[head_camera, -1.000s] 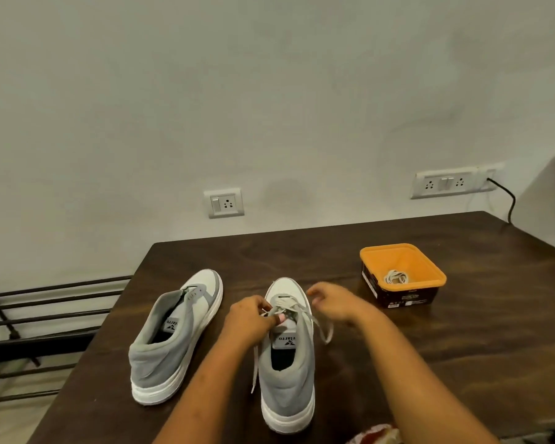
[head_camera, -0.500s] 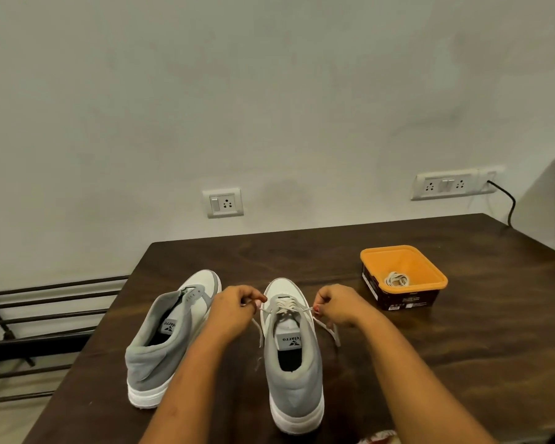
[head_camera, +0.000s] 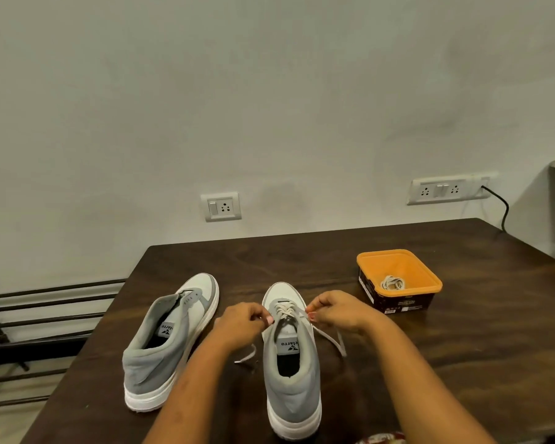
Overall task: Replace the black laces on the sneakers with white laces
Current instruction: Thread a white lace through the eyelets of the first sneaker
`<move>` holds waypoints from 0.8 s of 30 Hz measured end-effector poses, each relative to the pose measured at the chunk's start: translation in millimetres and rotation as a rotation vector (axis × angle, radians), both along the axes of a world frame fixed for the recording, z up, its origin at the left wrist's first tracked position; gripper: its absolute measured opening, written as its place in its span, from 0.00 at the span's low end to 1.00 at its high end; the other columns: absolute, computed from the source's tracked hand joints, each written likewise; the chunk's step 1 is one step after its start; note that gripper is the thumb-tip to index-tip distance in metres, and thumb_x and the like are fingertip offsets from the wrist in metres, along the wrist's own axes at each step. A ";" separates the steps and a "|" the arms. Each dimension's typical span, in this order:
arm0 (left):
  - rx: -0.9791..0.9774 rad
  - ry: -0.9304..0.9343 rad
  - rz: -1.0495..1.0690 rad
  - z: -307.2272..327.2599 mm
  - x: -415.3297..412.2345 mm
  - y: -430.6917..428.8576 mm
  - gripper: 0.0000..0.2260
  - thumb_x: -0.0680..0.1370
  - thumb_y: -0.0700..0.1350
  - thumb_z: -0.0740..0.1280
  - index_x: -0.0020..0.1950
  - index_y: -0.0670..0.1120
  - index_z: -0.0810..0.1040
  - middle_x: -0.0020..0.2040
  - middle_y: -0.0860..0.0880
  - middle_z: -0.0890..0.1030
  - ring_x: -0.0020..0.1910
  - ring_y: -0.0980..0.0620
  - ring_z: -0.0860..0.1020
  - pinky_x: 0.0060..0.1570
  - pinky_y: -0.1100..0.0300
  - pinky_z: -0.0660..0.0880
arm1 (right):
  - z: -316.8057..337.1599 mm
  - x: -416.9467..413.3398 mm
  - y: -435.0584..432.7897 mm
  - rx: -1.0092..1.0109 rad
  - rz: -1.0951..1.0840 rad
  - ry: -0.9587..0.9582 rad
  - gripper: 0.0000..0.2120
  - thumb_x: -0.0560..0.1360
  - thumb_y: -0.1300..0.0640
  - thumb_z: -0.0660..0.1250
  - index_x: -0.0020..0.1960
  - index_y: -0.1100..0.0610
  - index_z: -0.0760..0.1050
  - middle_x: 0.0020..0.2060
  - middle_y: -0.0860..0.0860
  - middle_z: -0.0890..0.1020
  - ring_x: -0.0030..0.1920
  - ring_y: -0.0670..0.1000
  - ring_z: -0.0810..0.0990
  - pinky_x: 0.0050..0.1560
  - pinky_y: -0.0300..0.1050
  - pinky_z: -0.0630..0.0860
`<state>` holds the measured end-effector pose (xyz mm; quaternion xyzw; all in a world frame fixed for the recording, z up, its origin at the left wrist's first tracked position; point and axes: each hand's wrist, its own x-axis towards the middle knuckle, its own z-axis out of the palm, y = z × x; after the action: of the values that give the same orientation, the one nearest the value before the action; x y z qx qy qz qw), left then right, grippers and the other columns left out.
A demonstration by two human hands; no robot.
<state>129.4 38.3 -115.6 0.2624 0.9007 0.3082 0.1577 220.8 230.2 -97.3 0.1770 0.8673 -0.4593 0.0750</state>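
As two hands [head_camera: 241,325] [head_camera: 337,310] pinch lace [head_camera: 284,310], two sneakers [head_camera: 170,341] [head_camera: 292,379] stand.

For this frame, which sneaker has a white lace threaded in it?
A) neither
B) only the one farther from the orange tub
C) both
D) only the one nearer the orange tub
D: the nearer sneaker shows a white lace crossed over its tongue, the left hand and right hand each pinching an end; the other sneaker has eyelets that look bare.

- Two sneakers on the table [head_camera: 462,363]: one left [head_camera: 170,344], one centre [head_camera: 290,363].
- Tub [head_camera: 399,280] far right, a lace [head_camera: 393,282] in it.
- Rack [head_camera: 39,318] left of the table.
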 end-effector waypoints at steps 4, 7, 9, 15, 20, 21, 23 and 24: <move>0.056 0.017 -0.020 0.7 4.7 12.3 0.05 0.78 0.43 0.64 0.47 0.50 0.79 0.40 0.50 0.79 0.40 0.54 0.76 0.45 0.60 0.75 | -0.1 -10.2 -13.5 0.123 0.026 0.024 0.04 0.77 0.58 0.68 0.43 0.54 0.79 0.41 0.50 0.81 0.40 0.45 0.79 0.40 0.35 0.76; 0.039 0.048 -0.005 1.8 4.2 13.6 0.08 0.77 0.41 0.64 0.41 0.52 0.77 0.39 0.48 0.79 0.40 0.52 0.76 0.45 0.60 0.74 | -0.6 -13.6 -12.1 0.128 -0.009 0.014 0.06 0.77 0.62 0.66 0.43 0.56 0.80 0.39 0.53 0.82 0.36 0.45 0.78 0.44 0.39 0.78; 0.027 0.065 -0.001 3.5 2.5 12.5 0.09 0.76 0.40 0.65 0.39 0.53 0.78 0.40 0.48 0.81 0.41 0.52 0.77 0.42 0.62 0.72 | -0.8 -11.5 -10.6 0.074 0.026 -0.031 0.05 0.77 0.62 0.66 0.46 0.58 0.81 0.38 0.52 0.81 0.35 0.44 0.78 0.42 0.36 0.79; -0.001 0.129 -0.051 8.5 3.4 12.5 0.07 0.75 0.42 0.68 0.47 0.49 0.85 0.44 0.52 0.82 0.42 0.57 0.76 0.43 0.69 0.68 | -2.7 -6.8 -9.2 0.034 0.041 -0.026 0.03 0.76 0.62 0.69 0.46 0.61 0.81 0.34 0.49 0.79 0.33 0.42 0.76 0.29 0.29 0.71; -0.025 0.211 -0.024 8.5 5.2 18.2 0.05 0.72 0.43 0.71 0.44 0.51 0.85 0.45 0.51 0.83 0.46 0.55 0.78 0.47 0.63 0.74 | -6.3 -11.9 -11.4 0.196 0.030 -0.049 0.08 0.78 0.63 0.63 0.42 0.57 0.78 0.38 0.51 0.80 0.34 0.45 0.77 0.33 0.34 0.74; -0.025 0.211 -0.013 7.7 5.2 18.8 0.04 0.72 0.44 0.71 0.43 0.52 0.85 0.45 0.51 0.83 0.47 0.54 0.79 0.48 0.61 0.74 | -5.7 -11.9 -10.8 0.180 0.022 -0.055 0.08 0.78 0.64 0.61 0.43 0.57 0.77 0.38 0.50 0.81 0.32 0.44 0.76 0.31 0.34 0.73; -0.015 0.196 0.018 7.3 3.8 18.2 0.02 0.71 0.46 0.73 0.39 0.53 0.84 0.44 0.52 0.83 0.47 0.53 0.79 0.48 0.60 0.75 | -4.4 -10.4 -8.4 0.173 0.016 -0.060 0.10 0.78 0.65 0.59 0.43 0.56 0.76 0.38 0.49 0.82 0.32 0.42 0.76 0.30 0.33 0.71; -0.002 0.184 0.038 7.3 3.1 17.1 0.03 0.70 0.47 0.74 0.37 0.53 0.83 0.43 0.53 0.82 0.46 0.54 0.79 0.47 0.60 0.75 | -3.3 -8.7 -7.0 0.181 0.016 -0.066 0.10 0.78 0.64 0.60 0.41 0.55 0.76 0.38 0.49 0.81 0.33 0.42 0.75 0.32 0.33 0.72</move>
<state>132.5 55.3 -108.4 0.2723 0.9165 0.2847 0.0688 212.0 223.1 -100.6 0.1911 0.9036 -0.3726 0.0908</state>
